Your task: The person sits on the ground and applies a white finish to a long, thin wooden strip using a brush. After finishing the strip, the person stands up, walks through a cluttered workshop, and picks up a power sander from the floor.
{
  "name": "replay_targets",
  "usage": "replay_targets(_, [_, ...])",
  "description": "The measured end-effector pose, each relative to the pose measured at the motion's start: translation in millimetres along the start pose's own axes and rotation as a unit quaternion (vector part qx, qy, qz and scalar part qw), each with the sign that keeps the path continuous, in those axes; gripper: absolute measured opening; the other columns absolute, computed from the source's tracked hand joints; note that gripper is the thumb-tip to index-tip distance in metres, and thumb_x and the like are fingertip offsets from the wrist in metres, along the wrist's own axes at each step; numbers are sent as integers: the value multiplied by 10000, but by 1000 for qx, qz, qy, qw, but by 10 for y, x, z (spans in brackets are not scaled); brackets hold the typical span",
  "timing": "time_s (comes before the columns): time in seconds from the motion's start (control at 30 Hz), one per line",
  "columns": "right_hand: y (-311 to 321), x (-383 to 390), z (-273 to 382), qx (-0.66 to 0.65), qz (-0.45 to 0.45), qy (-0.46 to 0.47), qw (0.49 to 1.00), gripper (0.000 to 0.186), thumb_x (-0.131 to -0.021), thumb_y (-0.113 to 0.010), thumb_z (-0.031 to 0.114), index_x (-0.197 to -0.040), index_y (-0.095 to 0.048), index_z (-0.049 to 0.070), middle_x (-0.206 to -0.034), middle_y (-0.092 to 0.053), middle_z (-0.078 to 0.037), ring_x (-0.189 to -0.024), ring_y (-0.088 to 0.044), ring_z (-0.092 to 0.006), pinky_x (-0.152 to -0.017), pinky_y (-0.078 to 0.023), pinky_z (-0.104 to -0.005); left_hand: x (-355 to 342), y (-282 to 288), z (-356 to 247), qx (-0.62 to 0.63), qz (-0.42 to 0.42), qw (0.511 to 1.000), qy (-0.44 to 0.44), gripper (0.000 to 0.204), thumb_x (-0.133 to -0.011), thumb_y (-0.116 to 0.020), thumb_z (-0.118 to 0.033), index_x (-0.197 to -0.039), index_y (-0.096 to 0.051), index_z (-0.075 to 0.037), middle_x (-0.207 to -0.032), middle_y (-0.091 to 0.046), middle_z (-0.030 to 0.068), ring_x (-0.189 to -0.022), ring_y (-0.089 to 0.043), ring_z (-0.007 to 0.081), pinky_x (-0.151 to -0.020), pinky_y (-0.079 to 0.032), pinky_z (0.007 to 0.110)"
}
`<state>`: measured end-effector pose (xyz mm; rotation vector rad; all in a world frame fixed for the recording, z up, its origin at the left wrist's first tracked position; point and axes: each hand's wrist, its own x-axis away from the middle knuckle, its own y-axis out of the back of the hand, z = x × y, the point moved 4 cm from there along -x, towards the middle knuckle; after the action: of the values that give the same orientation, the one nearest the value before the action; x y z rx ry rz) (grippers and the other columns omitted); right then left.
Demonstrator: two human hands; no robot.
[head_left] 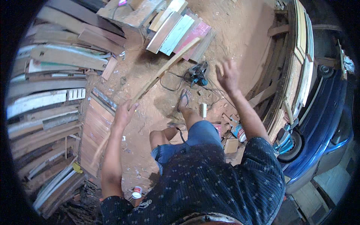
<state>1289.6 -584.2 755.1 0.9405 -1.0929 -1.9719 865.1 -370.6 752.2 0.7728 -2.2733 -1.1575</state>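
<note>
My left hand [123, 114] is closed around a long, thin wooden strip [161, 71]. The strip slants from low beside my left forearm up to a stack of boards [180, 35], where its far end passes over them. My right hand [228, 77] is raised out to the right, holding nothing, with its fingers apart and a little blurred. Below and left of that hand, a dark and teal corded power tool [198, 74] lies on the dirt floor.
Planks [48, 93] are piled along the left, beside a wooden panel [98, 131]. On the right are a long wooden bench [290, 86], another teal power tool [284, 141] and a blue car [318, 123]. Cords and wood scraps [231, 145] lie near my feet.
</note>
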Motion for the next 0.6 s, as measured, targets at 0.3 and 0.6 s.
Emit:
replay_targets(0.3, [-3602, 1363, -651, -66, 474, -78, 874, 309, -916, -545, 228, -1137, -624, 27, -1185, -571, -223, -1146, -559, -412, -950, -464, -494, -689, -1576, 706, 277, 245, 882, 293, 417, -1039, -411, -439, -998, -584, -62, -603, -462, 11, -562, -459, 113, -534, -392, 293])
replay_targets(0.6, [-5612, 1533, -1312, 108, 603, -105, 784, 351, -927, -490, 236, -1200, -657, 92, -1307, -612, -143, -1233, -565, -284, -983, -458, -402, -1686, -2643, 1286, 303, 289, 862, 285, 360, -1038, -447, -386, -1006, -598, -61, -661, -485, -26, -577, -445, 63, -531, -385, 248])
